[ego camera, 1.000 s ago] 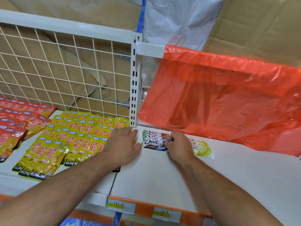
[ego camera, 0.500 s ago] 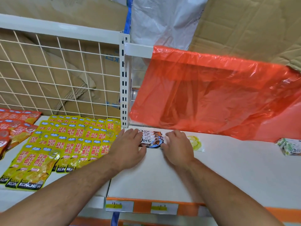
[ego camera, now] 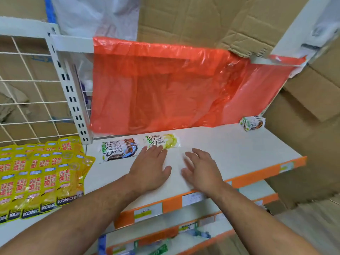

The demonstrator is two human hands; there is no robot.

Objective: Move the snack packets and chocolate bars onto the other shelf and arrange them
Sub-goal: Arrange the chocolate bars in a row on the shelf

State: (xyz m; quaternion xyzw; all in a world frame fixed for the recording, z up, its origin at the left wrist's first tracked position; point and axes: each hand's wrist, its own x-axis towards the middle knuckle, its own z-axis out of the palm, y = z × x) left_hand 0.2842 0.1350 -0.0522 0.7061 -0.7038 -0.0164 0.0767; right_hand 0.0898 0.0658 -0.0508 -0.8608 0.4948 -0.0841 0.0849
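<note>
Two hands flat on the white shelf (ego camera: 230, 150), palms down. Left hand (ego camera: 150, 168): fingers straight, gripping nothing, fingertips touching the near edge of the yellow-green Dove stack (ego camera: 162, 142). Right hand (ego camera: 201, 170): fingers straight and spread, resting on bare shelf surface, gripping nothing, just beside the left hand. Brown Dove stack (ego camera: 119, 149) lying flat at the rear left corner, just beside the slotted upright (ego camera: 73, 100), near the yellow-green Dove stack but apart from it. Third Dove bundle (ego camera: 253, 123) at the rear right corner, well apart. Yellow snack packets (ego camera: 42, 172) in overlapping rows on the adjoining left shelf (ego camera: 7, 230). Orange plastic sheet (ego camera: 174, 89) hanging behind.
</note>
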